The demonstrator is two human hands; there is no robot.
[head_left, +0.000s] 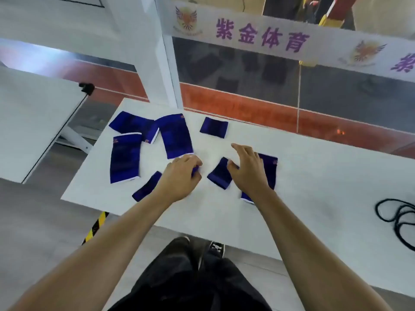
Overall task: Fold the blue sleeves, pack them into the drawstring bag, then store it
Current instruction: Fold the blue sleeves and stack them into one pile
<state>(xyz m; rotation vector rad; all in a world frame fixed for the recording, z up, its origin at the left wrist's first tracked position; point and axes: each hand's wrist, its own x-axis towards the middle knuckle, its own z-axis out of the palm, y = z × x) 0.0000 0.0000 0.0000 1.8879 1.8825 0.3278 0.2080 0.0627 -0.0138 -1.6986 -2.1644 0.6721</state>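
Several blue sleeves lie on the white table (303,187). Three long ones lie flat at the far left: one (124,159), one (177,135) and one (132,125) partly under it. A small folded piece (214,127) sits further back. My left hand (182,176) is closed on a small blue sleeve (147,187), whose end sticks out toward the table's near edge. My right hand (247,169) presses on a small folded sleeve (219,173), fingers spread, and covers part of a long sleeve (268,170) beneath it. No drawstring bag is in view.
A black cord (395,217) is coiled at the table's right edge. A glass partition with a purple-lettered banner (260,34) stands behind the table. A second white table (33,120) sits to the left. Yellow-black tape (95,227) marks the floor.
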